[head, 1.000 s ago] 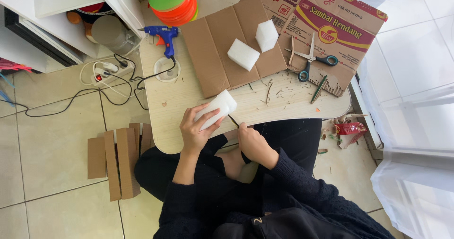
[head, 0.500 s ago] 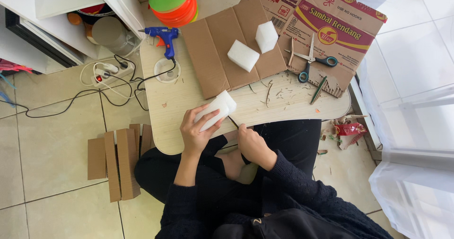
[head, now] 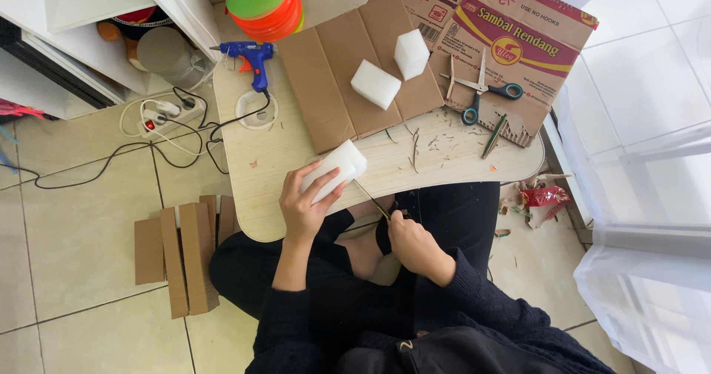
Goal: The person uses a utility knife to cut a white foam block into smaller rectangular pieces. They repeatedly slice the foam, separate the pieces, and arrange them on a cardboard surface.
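Observation:
My left hand grips a white foam block at the near edge of a low wooden table. My right hand holds a thin wooden stick whose far end touches the block's lower end. Two more white foam blocks lie on a flat sheet of brown cardboard further back on the table. I sit cross-legged in dark clothes against the table.
A blue glue gun rests by a small round dish, its cable running to a power strip on the tiled floor. Scissors lie on a printed cardboard box. Folded cardboard pieces lie left of my knee.
My right hand has shifted slightly with the stick against the block; the left hand keeps the block in much the same place.

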